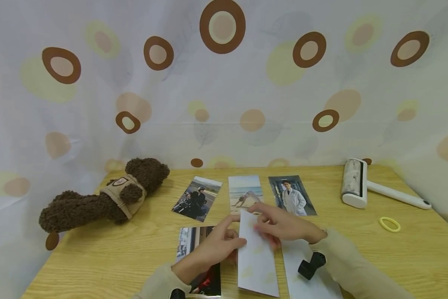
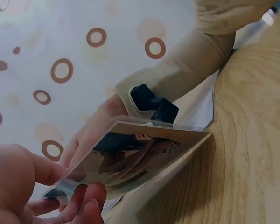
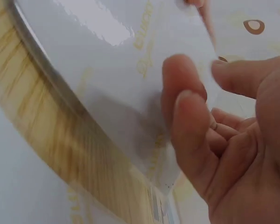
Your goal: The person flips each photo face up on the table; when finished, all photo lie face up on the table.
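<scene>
A photo print stands tilted over the table, its white back with faint yellow lettering towards me. My left hand pinches its left edge, thumb on the white side, other fingers mostly hidden behind. In the left wrist view its glossy picture side shows, details unclear. My right hand is at the upper part of the print, its index finger reaching across the top corner. In the right wrist view, loosely bent fingers lie in front of the white back, and the thumb is near the edge.
Behind stand three face-up photos: a motorcyclist, a beach scene and a white-coated person. Another photo is under my left arm, a white-backed one under my right. Around lie a brown teddy bear, lint roller and yellow ring.
</scene>
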`<control>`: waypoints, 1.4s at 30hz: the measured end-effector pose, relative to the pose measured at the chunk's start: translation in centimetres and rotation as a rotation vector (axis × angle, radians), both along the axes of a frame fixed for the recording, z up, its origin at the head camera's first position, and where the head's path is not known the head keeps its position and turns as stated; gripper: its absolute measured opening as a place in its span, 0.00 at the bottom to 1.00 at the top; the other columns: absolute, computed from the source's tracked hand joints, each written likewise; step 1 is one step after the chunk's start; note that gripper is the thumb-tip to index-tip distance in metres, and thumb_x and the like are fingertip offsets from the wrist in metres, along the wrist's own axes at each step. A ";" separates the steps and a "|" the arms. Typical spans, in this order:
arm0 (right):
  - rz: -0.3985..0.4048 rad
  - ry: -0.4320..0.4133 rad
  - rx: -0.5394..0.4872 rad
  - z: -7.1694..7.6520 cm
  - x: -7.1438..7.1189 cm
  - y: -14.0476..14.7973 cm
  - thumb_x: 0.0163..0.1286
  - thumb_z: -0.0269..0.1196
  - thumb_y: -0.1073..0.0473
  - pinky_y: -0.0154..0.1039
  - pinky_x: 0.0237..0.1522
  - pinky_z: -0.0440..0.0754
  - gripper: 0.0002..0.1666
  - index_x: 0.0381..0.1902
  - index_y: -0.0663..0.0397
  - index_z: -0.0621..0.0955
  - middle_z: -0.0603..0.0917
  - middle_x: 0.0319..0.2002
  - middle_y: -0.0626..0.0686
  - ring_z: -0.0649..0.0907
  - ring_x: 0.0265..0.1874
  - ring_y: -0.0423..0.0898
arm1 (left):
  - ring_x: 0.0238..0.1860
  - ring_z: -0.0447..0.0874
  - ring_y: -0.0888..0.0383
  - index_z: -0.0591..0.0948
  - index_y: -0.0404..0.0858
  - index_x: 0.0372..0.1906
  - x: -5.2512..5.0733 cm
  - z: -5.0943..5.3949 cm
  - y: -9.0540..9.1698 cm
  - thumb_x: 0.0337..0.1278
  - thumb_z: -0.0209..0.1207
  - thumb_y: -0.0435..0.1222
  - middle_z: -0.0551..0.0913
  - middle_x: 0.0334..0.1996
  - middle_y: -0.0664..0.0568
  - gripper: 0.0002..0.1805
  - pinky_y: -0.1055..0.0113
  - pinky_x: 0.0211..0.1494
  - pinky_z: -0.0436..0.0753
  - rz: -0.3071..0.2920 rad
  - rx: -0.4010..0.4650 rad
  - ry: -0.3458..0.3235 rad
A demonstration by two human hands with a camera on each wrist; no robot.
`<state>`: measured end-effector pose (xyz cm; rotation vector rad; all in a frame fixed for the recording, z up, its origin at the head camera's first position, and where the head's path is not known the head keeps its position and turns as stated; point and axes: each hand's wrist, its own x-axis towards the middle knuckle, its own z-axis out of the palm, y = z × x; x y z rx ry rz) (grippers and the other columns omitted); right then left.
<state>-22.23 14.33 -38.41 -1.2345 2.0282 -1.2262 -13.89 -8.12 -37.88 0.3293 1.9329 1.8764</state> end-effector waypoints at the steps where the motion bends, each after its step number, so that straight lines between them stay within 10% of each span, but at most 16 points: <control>1: 0.000 -0.030 -0.010 0.1 0.0 0.0 0.78 0.46 0.61 0.44 0.10 0.76 0.18 0.59 0.67 0.64 0.76 0.18 0.61 0.76 0.07 0.49 | 0.22 0.78 0.60 0.62 0.42 0.69 0.1 0.1 0.1 0.66 0.53 0.31 0.78 0.27 0.50 0.28 0.68 0.26 0.79 -0.004 0.014 -0.014; 7: -0.006 -0.223 -0.049 1.0 0.3 0.1 0.82 0.32 0.51 0.51 0.14 0.78 0.22 0.46 0.65 0.66 0.75 0.18 0.55 0.81 0.11 0.48 | 0.23 0.79 0.60 0.59 0.44 0.72 0.8 0.6 1.0 0.70 0.52 0.36 0.78 0.33 0.50 0.29 0.68 0.30 0.80 -0.057 0.068 -0.004; 21: 0.084 -0.332 -0.060 1.1 0.4 0.0 0.82 0.29 0.49 0.56 0.20 0.80 0.30 0.49 0.76 0.62 0.77 0.23 0.55 0.83 0.16 0.47 | 0.44 0.74 0.60 0.49 0.50 0.75 0.8 0.3 0.8 0.72 0.44 0.54 0.65 0.57 0.45 0.34 0.67 0.42 0.77 -0.241 -0.087 0.080; 28: 0.123 -0.398 -0.101 1.2 -0.1 0.4 0.82 0.30 0.51 0.59 0.26 0.81 0.25 0.50 0.70 0.64 0.75 0.24 0.78 0.83 0.20 0.54 | 0.52 0.65 0.59 0.48 0.57 0.75 0.6 -0.5 0.7 0.71 0.47 0.52 0.51 0.65 0.44 0.34 0.68 0.49 0.74 -0.268 -0.186 0.140; 35: 0.048 -0.254 -0.081 1.4 -0.8 1.2 0.81 0.40 0.57 0.49 0.30 0.83 0.17 0.48 0.67 0.69 0.76 0.36 0.54 0.80 0.23 0.53 | 0.48 0.62 0.57 0.47 0.57 0.76 0.6 -1.2 0.5 0.65 0.53 0.55 0.54 0.59 0.49 0.41 0.67 0.50 0.69 -0.291 -0.321 0.262; 42: 0.071 -0.116 -0.075 1.3 -1.6 2.3 0.77 0.46 0.65 0.47 0.26 0.81 0.11 0.45 0.69 0.73 0.77 0.24 0.60 0.77 0.20 0.60 | 0.67 0.53 0.50 0.58 0.49 0.73 0.7 -1.5 0.5 0.60 0.63 0.46 0.54 0.66 0.50 0.39 0.53 0.64 0.66 -0.262 -0.468 0.359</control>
